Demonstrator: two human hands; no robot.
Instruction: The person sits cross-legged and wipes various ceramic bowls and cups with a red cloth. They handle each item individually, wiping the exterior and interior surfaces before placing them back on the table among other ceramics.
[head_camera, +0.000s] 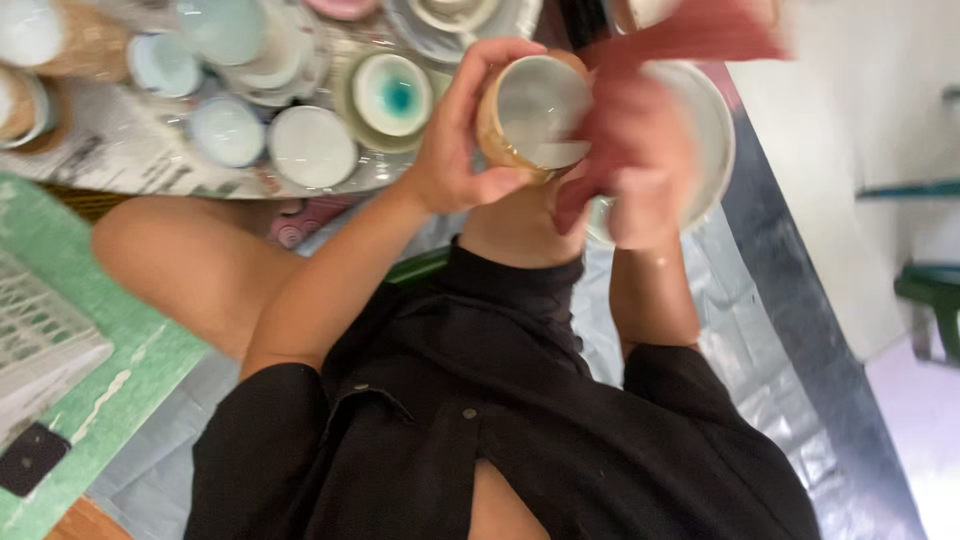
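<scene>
The left hand (455, 140) grips a tan cup (530, 115), fingers curled over its rim and thumb under its side, with the pale inside facing the camera. The right hand (640, 165), blurred, is closed on a red cloth (700, 35) and presses against the cup's right edge. Just behind the right hand lies a white plate (715, 130). Left of the left hand, a surface (120, 150) carries many pale bowls, the nearest a bowl with a teal centre (392, 94).
</scene>
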